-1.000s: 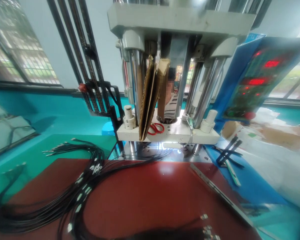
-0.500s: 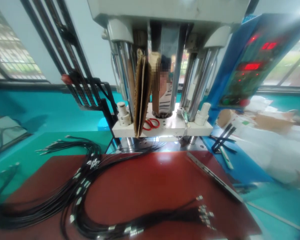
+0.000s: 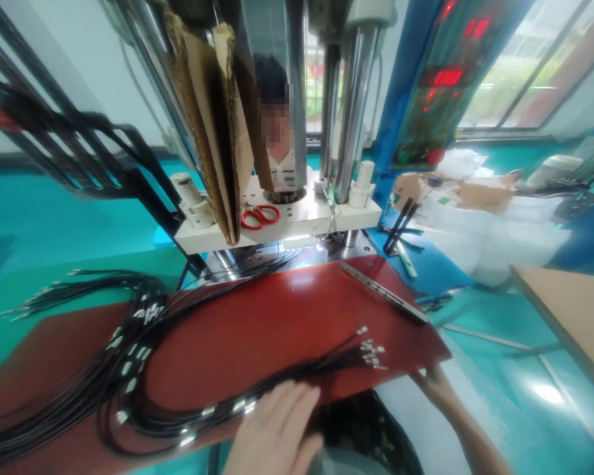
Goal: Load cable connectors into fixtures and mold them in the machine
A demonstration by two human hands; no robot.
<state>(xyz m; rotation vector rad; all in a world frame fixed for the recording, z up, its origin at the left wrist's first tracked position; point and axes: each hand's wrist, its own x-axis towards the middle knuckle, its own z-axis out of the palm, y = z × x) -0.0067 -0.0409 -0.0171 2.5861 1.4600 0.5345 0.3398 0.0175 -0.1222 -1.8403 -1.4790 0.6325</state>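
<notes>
Pale wall and a bright window back a press, whose white plate carries red-handled scissors and upright pieces of cardboard. Beside it, a blue control box shows red digits.

On the red-brown worktop, a bundle of black cables with white tags curves along the near edge, its metal connectors lying toward the near right corner. More strands cross the far edge to the press and the far left corner. A narrow metal bar slants beside the right edge.

The hands are well apart. The left hand is palm down at the near edge, fingers straight and side by side at the cables (whether they touch, I cannot tell). The right hand is at the near right corner, partly hidden by the worktop; its grip cannot be told.
</notes>
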